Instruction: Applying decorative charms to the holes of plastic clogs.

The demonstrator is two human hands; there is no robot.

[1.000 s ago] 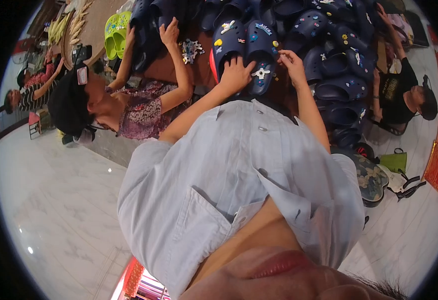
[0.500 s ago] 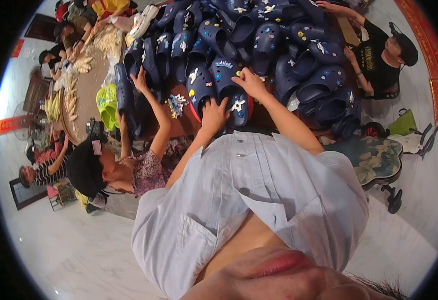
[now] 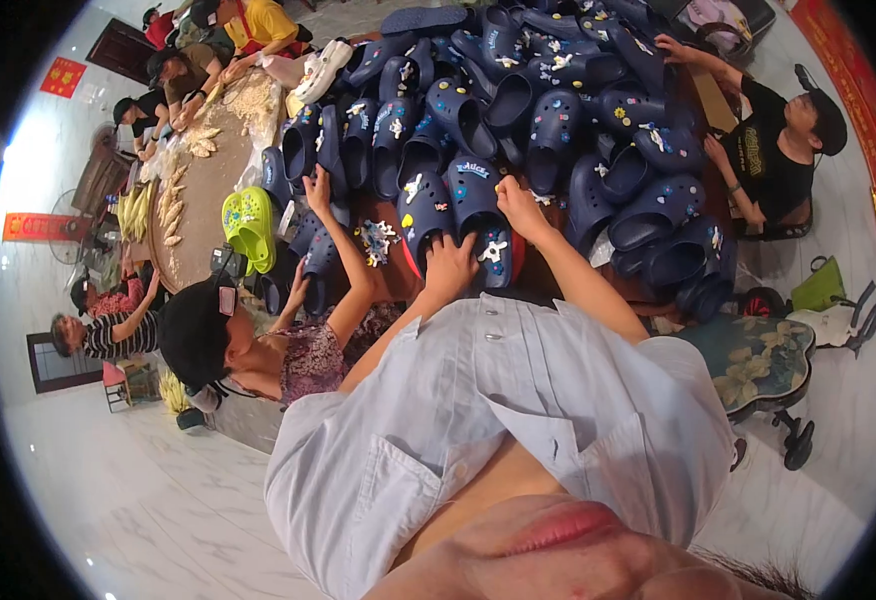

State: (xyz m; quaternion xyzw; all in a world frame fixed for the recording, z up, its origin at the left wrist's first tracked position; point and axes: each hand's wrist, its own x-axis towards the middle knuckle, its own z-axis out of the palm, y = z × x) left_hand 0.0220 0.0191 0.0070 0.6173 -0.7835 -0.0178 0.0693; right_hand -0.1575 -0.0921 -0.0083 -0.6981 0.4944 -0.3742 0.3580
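Note:
Two navy clogs with small charms lie side by side on the table before me. My left hand (image 3: 448,270) grips the near end of the right-hand navy clog (image 3: 486,215), which bears a white charm. My right hand (image 3: 518,205) pinches at the upper of that same clog, near its far end. The other clog (image 3: 423,210) lies just left of my left hand. A small heap of loose charms (image 3: 378,240) sits to the left of both.
A big pile of navy clogs (image 3: 578,110) covers the table beyond. A person in a black cap (image 3: 198,335) at my left reaches a hand (image 3: 318,187) to the clogs. Lime-green clogs (image 3: 248,225) lie left. A person in black (image 3: 773,150) and a patterned stool (image 3: 758,360) are at the right.
The view has swung, so the table and clogs sit higher and more central. Both my hands stay on the clogs. The capped person's arm remains raised to the pile.

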